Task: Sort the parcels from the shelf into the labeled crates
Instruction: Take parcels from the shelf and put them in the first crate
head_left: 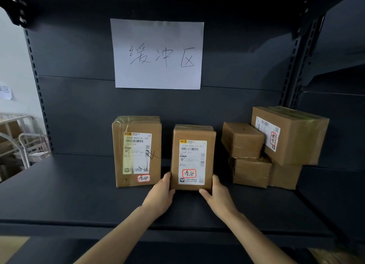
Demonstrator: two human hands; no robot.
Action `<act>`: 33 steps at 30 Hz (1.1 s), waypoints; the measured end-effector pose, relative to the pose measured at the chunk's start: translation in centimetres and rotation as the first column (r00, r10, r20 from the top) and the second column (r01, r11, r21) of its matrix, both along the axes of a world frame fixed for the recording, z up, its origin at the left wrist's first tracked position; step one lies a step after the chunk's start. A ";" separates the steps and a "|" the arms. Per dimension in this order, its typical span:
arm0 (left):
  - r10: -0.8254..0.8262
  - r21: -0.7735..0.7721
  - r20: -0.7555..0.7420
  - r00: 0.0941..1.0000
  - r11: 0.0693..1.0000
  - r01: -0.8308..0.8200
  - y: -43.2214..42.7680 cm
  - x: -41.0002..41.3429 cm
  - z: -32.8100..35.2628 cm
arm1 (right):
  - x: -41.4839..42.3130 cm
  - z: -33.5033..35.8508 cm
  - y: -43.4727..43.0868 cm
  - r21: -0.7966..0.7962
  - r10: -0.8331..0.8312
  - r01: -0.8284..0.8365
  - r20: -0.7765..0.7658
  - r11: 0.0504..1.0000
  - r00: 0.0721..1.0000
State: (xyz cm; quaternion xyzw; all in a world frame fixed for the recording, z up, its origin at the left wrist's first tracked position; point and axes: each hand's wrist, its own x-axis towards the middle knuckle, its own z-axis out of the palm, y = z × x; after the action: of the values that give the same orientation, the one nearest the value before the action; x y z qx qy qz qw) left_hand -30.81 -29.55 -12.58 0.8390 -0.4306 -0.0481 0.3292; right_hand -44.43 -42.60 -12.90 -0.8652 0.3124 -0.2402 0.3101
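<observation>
**Both hands on the middle parcel, on the shelf**

Small upright brown cardboard parcel (193, 157): box-shaped, matte kraft surface, glossy clear tape over the top edge. It stands near the middle of the dark grey matte metal shelf (79, 194), just right of a taller parcel. Cannot tell whether its base touches the board. A white printed shipping label (192, 162) covers most of the front, with a barcode, a "B006" code, and low down a red-bordered sticker with handwritten red characters. The left hand (160, 192) grips the lower left edge, thumb up along the side. The right hand (215, 194) grips the lower right corner, thumb at the front bottom edge, fingers up the right side. The box is clasped between the two.

Taller taped cardboard parcel (136, 151) on the left, upright, with shiny wrinkled tape across the top, a yellowed label with pen scribble, and the same kind of red sticker. On the right, a pile of four creased cardboard boxes (250, 171). The biggest box (292, 135) sits tilted on top, label on its left face. White paper sheet (158, 54) with black handwritten characters, stuck flat on the shelf's back panel.
</observation>
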 end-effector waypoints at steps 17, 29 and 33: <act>0.376 -0.177 0.018 0.926 0.913 -0.368 10.3 9.0 1.1 | 5.9 0.1 -0.5 0.080 -0.050 0.041 0.113 0.996 0.992; 0.122 0.009 -0.145 0.982 0.993 -0.121 8.5 13.5 0.7 | 8.3 0.7 -2.5 0.207 0.020 -0.031 0.058 0.978 0.998; 0.114 -0.077 -0.238 0.964 0.988 -0.136 7.7 13.5 0.1 | 8.7 0.5 -2.3 0.242 0.021 -0.044 0.096 0.969 0.995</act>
State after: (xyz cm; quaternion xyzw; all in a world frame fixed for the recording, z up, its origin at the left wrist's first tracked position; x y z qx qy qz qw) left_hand -17.30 -21.88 -12.49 0.8369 -0.3370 -0.1055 0.4182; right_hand -35.77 -44.94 -12.37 -0.8135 0.3105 -0.2351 0.4320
